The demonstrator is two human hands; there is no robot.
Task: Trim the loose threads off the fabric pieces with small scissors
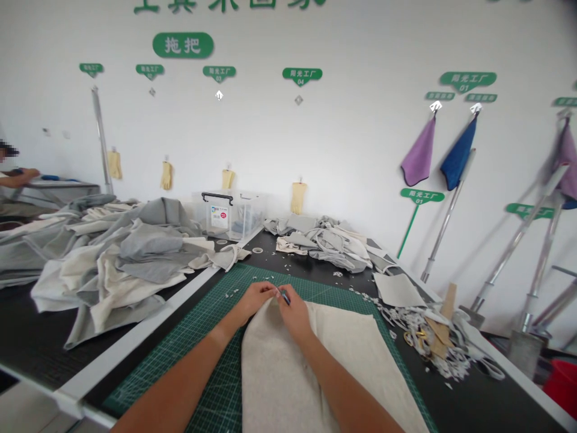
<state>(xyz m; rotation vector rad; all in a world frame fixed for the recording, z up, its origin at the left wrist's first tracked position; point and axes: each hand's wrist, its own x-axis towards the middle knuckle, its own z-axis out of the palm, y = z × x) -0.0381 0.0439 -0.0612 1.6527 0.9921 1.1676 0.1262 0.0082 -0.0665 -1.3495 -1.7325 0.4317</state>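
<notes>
A large beige fabric piece (279, 367) lies partly over the green cutting mat (216, 373), its upper edge lifted a little off the mat. My left hand (258, 297) pinches that raised edge between thumb and fingers. Close beside it, my right hand (294, 310) is closed around a small tool with a dark blue handle (285, 296). The tool's tip sits between both hands at the fabric edge, too small to make out, so its exact kind does not show. Small white scraps (232, 293) are scattered across the mat's far part.
Heaped grey and white cloth (148, 246) covers the left table. Behind the mat are another cloth pile (329, 240), a clear plastic bin (246, 216) and a tape roll (257, 250). Trimmings (451, 355) lie at right. A person's arm (20, 177) shows far left.
</notes>
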